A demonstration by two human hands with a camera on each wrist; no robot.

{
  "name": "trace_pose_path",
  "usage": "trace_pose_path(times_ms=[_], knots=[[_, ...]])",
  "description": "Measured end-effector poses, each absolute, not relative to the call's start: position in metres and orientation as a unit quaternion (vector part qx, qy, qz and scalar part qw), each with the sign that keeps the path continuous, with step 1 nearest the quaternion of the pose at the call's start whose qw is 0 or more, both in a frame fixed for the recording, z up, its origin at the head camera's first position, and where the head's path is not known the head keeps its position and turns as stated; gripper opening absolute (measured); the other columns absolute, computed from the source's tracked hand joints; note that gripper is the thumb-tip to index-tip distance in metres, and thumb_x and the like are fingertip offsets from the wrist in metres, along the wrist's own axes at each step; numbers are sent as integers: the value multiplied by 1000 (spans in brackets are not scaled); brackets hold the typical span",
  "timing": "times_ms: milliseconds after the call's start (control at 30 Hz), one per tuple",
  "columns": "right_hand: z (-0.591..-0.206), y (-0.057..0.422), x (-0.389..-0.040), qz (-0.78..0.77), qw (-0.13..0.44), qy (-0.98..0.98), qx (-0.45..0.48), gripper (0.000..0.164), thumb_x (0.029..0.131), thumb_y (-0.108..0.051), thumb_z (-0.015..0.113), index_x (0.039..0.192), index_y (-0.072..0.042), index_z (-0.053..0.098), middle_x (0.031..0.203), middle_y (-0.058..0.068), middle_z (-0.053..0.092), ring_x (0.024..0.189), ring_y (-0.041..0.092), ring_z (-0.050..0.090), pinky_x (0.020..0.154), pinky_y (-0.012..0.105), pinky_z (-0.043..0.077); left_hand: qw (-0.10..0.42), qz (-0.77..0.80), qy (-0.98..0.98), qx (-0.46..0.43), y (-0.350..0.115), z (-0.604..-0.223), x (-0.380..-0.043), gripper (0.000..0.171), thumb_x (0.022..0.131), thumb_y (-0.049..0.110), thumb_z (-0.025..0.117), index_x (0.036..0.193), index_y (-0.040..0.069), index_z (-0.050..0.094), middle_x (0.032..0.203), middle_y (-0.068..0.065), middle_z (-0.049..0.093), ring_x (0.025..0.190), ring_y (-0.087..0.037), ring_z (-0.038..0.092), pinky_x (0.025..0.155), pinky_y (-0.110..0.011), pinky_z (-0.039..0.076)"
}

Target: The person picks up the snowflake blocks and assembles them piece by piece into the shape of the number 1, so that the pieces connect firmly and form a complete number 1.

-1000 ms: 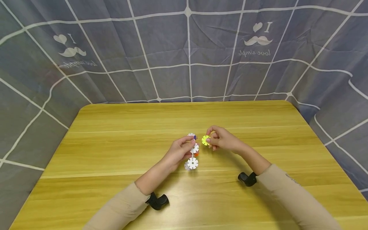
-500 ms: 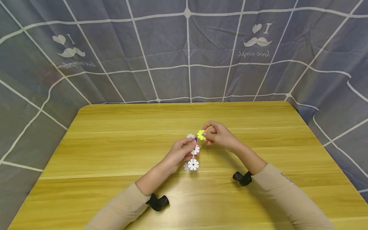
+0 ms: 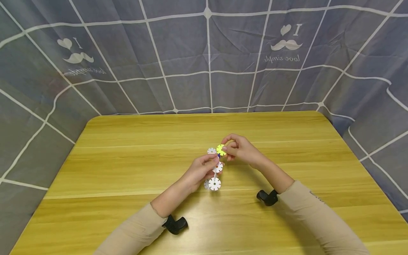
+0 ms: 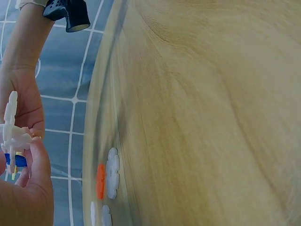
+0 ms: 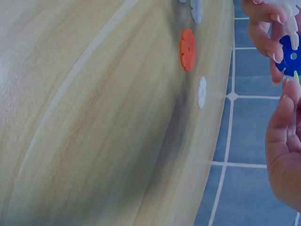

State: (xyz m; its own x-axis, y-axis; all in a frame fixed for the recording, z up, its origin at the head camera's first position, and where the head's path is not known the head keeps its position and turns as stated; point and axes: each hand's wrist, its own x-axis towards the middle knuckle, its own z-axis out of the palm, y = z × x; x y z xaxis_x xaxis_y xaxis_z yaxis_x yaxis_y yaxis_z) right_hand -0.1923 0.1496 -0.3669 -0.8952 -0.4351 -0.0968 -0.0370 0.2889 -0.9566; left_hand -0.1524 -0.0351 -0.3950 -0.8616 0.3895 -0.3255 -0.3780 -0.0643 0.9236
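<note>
My left hand (image 3: 204,168) pinches a small assembly of slotted snowflake discs above the table. It includes a blue disc (image 5: 290,59), a white disc (image 3: 218,167) and a lower white disc (image 3: 215,183), joined edge to edge by a white disc seen side-on. Between thumb and fingers of my right hand (image 3: 239,148) is a yellow slotted disc (image 3: 220,149). Its edge meets the blue disc's rim in the right wrist view. Fingers cover part of the assembly.
Lying on the wooden table (image 3: 143,141) are a white disc (image 3: 211,151) beyond the left hand, another white disc (image 3: 207,184) nearer, and an orange disc (image 5: 187,50) beneath the hands. A grey curtain (image 3: 188,46) with white lines hangs behind the table.
My right hand has carried the yellow disc leftward and slightly away from me, up to the blue disc. The left hand has shifted slightly right with the assembly.
</note>
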Motion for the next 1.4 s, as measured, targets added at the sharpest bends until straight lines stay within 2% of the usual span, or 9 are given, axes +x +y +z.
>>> trace_pose_path(times_ms=[133, 267, 400, 533, 700, 933, 1233, 1400], knots=[[-366, 150, -195, -569, 191, 780, -179, 22, 94, -1, 51, 114, 9, 48, 70, 13, 59, 59, 14, 56, 62, 32, 51, 258, 730, 633, 13, -35, -394, -152, 41, 97, 18, 52, 131, -5, 47, 102, -8, 66, 73, -7, 64, 63, -17, 49], [-364, 153, -199, -555, 207, 776, -215, 22, 95, 0, 49, 114, 11, 51, 69, 11, 58, 58, 12, 54, 58, 31, 51, 254, 728, 636, 32, -36, -393, -151, 39, 97, 15, 52, 128, -9, 49, 104, -12, 66, 72, -6, 62, 66, -18, 50], [-362, 152, -201, -556, 226, 768, -225, 17, 95, 1, 47, 110, 8, 52, 64, 9, 53, 55, 13, 47, 51, 25, 42, 239, 721, 648, 41, -36, -393, -149, 39, 97, 15, 52, 126, -9, 50, 106, -16, 66, 71, -6, 60, 66, -19, 49], [-362, 151, -200, -575, 234, 753, -216, 15, 95, 2, 46, 108, 8, 50, 61, 6, 50, 53, 12, 42, 50, 22, 35, 214, 724, 655, 27, -34, -394, -148, 36, 95, 15, 55, 123, -8, 54, 101, -16, 68, 68, -8, 61, 60, -18, 46], [-362, 149, -197, -599, 224, 742, -202, 15, 95, 1, 47, 108, 10, 49, 61, 3, 52, 55, 11, 45, 51, 20, 36, 188, 739, 647, 14, -30, -394, -147, 34, 94, 11, 57, 119, -10, 56, 97, -17, 69, 66, -7, 62, 58, -17, 47], [-366, 144, -192, -616, 208, 734, -197, 18, 95, 1, 49, 108, 12, 48, 63, 3, 54, 57, 10, 48, 51, 21, 38, 169, 741, 650, -1, -30, -393, -144, 32, 93, 10, 58, 118, -9, 57, 98, -18, 68, 66, -4, 62, 54, -14, 41], [-372, 141, -189, -628, 195, 732, -180, 22, 95, 1, 48, 114, 14, 47, 65, 5, 55, 57, 10, 50, 54, 21, 43, 162, 758, 632, -18, -32, -397, -143, 34, 93, 11, 58, 121, -10, 55, 105, -20, 66, 74, -4, 62, 63, -15, 49], [-374, 143, -189, -644, 197, 719, -169, 27, 96, 2, 47, 118, 16, 46, 67, 2, 58, 58, 8, 51, 56, 20, 45, 151, 782, 604, -34, -30, -397, -145, 34, 91, 5, 59, 120, -12, 54, 105, -21, 65, 74, -5, 62, 64, -15, 51]])
